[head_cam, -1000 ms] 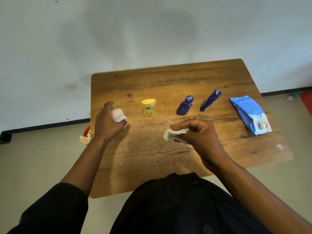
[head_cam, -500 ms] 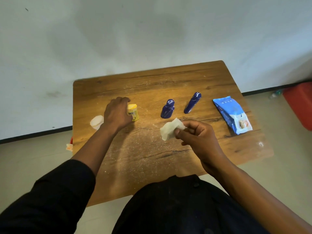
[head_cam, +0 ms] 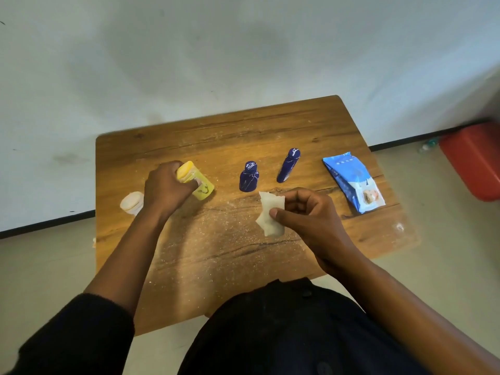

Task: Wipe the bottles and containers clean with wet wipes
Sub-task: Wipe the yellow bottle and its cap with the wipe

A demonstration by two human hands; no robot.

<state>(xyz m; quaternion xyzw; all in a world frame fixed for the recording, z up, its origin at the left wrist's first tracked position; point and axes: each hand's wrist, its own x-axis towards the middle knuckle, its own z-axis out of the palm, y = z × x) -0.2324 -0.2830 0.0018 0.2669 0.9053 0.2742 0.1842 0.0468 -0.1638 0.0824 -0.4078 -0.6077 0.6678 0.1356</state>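
On the wooden bench (head_cam: 270,125) lies a blue wipes pack (head_cam: 351,180). The left hand (head_cam: 165,189) grips the tilted yellow container (head_cam: 196,180). The right hand (head_cam: 308,220) pinches a white wet wipe (head_cam: 269,215) near two blue bottles (head_cam: 249,177).

Take the wooden table (head_cam: 270,125) as your landmark: its brown top is dusted with pale, sandy grains, thickest across the near middle. Behind its far edge you see a grey-white wall (head_cam: 216,50), with a dark baseboard (head_cam: 46,223) running along the wall's foot to the table's left. Off the table's right side, a red box-like object (head_cam: 476,161) sits on the floor (head_cam: 446,253) against the wall. The floor around the table is pale beige.
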